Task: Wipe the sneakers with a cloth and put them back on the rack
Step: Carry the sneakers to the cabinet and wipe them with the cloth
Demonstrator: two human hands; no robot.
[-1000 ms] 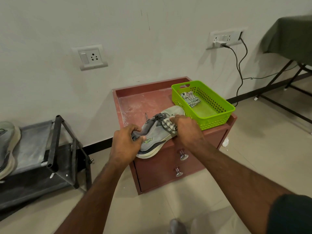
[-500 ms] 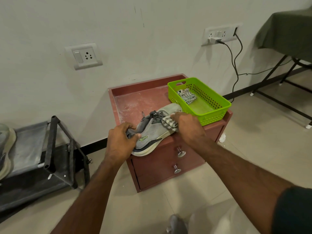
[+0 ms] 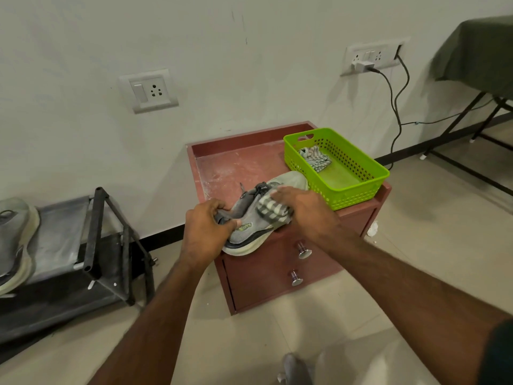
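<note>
Left hand (image 3: 205,232) grips the heel of the grey sneaker (image 3: 249,220) at the surface's (image 3: 236,168) front edge; right hand (image 3: 302,212) presses a striped cloth (image 3: 270,211) onto its upper. Wiping appears under way; racking remains. One sneaker (image 3: 14,240) lies on the rack (image 3: 94,232). Green basket (image 3: 355,187), right edge, holds a second cloth (image 3: 315,159).

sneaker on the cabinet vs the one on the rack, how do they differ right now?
The sneaker on the cabinet is gripped at its heel by the left hand, while the sneaker on the rack lies untouched. The right hand presses a striped cloth on the cabinet one; no cloth touches the rack one. The cabinet one shows whole; the rack one is cut off by the frame edge. Both are grey with pale soles.
</note>
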